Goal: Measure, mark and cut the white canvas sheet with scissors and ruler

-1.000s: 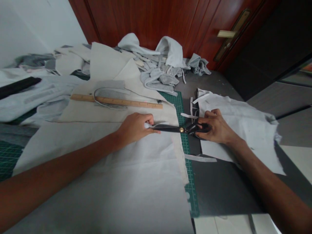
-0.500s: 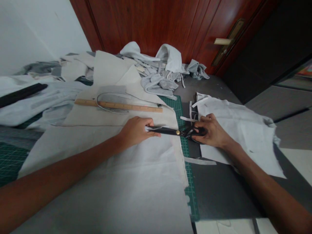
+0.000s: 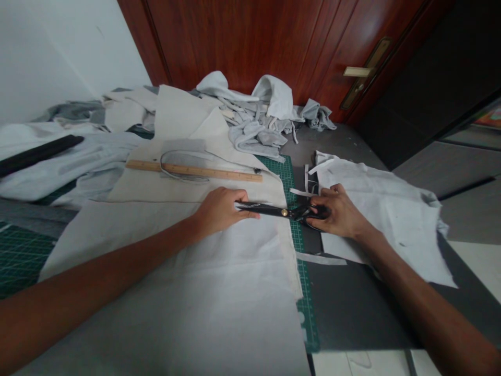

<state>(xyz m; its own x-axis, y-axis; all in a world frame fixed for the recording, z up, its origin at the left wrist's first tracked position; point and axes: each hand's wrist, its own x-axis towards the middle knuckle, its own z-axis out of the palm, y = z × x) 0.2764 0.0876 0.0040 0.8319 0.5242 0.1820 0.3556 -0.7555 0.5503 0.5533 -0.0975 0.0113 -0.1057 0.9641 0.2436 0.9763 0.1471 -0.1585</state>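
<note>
Black scissors point(image 3: 270, 210) lie sideways across the white fabric point(image 3: 223, 292), blades pointing left. My right hand point(image 3: 340, 213) is wrapped round their handles at the right edge of the green cutting mat point(image 3: 293, 180). At the blade tips, my left hand point(image 3: 219, 210) pinches the fabric edge between thumb and fingers. The blades look nearly closed, and their tips are partly hidden by that hand. Just beyond lies a cream fabric piece point(image 3: 176, 120) with a wooden ruler point(image 3: 223, 174) and a looped grey strip point(image 3: 183, 178) on it.
Crumpled grey and white scraps point(image 3: 258, 138) are heaped by the red-brown door point(image 3: 235, 36). A folded white cloth point(image 3: 371, 193) and thin fabric strips point(image 3: 321, 259) lie right on the dark table point(image 3: 360, 308). At left, a black object point(image 3: 43, 154) rests on piled cloth.
The view has shifted slightly. Both hands and the scissors stay in almost the same place on the fabric; no clear cutting motion shows.
</note>
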